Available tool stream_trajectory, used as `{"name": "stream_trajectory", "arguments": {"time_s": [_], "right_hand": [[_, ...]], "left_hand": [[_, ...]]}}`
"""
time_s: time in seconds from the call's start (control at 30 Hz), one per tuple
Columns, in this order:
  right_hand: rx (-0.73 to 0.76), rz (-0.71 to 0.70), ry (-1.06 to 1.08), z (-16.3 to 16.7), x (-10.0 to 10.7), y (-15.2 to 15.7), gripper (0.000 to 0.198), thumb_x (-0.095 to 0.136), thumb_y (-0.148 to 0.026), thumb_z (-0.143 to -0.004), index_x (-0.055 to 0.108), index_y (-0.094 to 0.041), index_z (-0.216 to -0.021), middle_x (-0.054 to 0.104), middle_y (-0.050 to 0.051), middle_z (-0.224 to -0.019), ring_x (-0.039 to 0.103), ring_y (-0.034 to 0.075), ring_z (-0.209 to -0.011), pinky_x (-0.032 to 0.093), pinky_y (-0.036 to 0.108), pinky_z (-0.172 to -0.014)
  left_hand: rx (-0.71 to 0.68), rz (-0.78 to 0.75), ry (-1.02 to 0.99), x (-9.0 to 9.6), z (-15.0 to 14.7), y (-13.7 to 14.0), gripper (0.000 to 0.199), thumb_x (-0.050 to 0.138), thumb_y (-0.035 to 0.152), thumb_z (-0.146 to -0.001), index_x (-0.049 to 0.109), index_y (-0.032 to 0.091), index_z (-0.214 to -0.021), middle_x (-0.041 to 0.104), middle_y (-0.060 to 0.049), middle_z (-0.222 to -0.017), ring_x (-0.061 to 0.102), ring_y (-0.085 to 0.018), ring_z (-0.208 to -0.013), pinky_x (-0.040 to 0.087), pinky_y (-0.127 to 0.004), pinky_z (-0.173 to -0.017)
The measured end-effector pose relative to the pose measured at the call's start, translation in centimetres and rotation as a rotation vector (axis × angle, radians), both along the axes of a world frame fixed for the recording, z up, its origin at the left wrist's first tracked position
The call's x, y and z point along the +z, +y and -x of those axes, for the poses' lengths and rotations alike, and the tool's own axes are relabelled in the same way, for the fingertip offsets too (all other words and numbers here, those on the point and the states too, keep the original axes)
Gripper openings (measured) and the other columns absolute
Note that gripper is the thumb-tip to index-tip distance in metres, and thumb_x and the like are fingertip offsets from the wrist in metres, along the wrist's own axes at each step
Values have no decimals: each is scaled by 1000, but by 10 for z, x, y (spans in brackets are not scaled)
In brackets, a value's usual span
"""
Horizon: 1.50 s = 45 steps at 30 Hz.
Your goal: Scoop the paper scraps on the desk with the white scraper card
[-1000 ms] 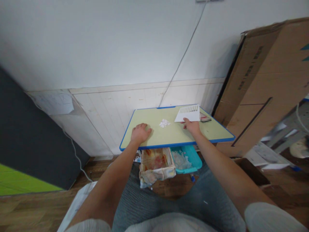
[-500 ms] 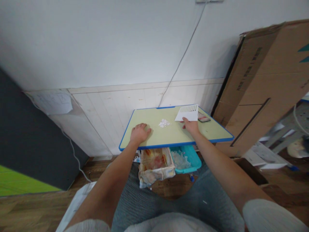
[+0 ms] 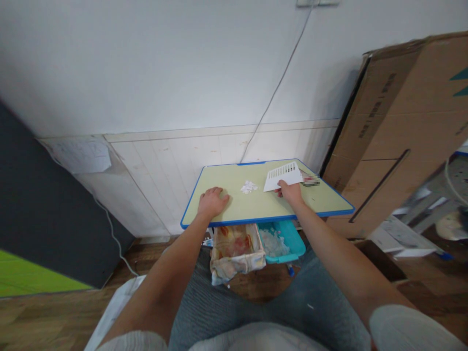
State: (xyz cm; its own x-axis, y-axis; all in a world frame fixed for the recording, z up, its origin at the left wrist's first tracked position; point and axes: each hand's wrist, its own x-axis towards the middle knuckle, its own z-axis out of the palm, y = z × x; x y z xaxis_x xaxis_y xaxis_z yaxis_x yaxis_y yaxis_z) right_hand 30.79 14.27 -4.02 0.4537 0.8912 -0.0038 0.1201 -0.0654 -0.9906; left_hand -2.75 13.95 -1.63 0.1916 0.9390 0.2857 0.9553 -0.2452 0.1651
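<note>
My right hand [image 3: 290, 191] grips the near edge of a white card with a row of slots [image 3: 283, 176], thumb on top, and holds it tilted above the right half of the table. On the left side of the tabletop my left hand [image 3: 213, 202] rests with its fingers spread, holding nothing. Between the two hands lies a small heap of white paper-like bits [image 3: 249, 187]. Just right of the card is a small flat item [image 3: 310, 179], partly blurred, so its kind does not show.
The pale green table [image 3: 239, 209] has a blue rim and stands against the wall. Beneath its front edge sit a cloth-lined basket [image 3: 237, 263] and a turquoise tub [image 3: 295, 246] with whitish scraps. A large cardboard box [image 3: 395, 122] leans at the right. A cable [image 3: 280, 83] runs down the wall.
The slotted card has turned and tilted in my right hand, its left side dropping toward me. My left hand and the white heap have stayed put.
</note>
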Motion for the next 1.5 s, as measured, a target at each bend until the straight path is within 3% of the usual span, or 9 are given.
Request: {"name": "stream_trajectory", "arguments": {"time_s": [0.57,0.83,1.13,1.37,1.5], "right_hand": [[84,-17,55,-1,2,-4,44,78,-41,-109,69,-20,-147,71,13,-146,75,29,-121,66,51,-101],[201,-14,16,6,-2,-6,43,78,-41,-109,70,-19,-145,72,13,-144,76,29,-120,67,51,-100],[79,13,-9,-2,1,-5,45,78,-41,-108,70,-20,-147,71,13,-148,75,30,-122,66,51,-101],[158,-8,15,3,-1,-6,44,78,-41,-109,70,-20,-146,72,13,-146,75,29,-121,67,51,-101],[118,-3,16,2,-1,-6,44,78,-41,-108,70,-20,-146,71,13,-147,75,29,-122,66,51,-101]], "left_hand": [[13,3,18,2,0,-2,48,56,49,-112,71,20,-147,72,-14,-157,63,-34,-149,47,-48,-127],[12,10,13,2,-1,-3,48,56,48,-111,70,20,-148,71,-14,-158,63,-34,-149,47,-48,-127],[12,9,7,2,-1,-3,50,56,46,-111,70,17,-149,71,-14,-158,63,-35,-149,46,-50,-128],[11,13,1,1,0,-2,49,57,48,-111,69,18,-149,69,-15,-160,61,-34,-151,46,-49,-128],[13,0,9,1,0,-2,47,58,48,-111,71,20,-146,71,-14,-157,63,-34,-149,47,-49,-127]]}}
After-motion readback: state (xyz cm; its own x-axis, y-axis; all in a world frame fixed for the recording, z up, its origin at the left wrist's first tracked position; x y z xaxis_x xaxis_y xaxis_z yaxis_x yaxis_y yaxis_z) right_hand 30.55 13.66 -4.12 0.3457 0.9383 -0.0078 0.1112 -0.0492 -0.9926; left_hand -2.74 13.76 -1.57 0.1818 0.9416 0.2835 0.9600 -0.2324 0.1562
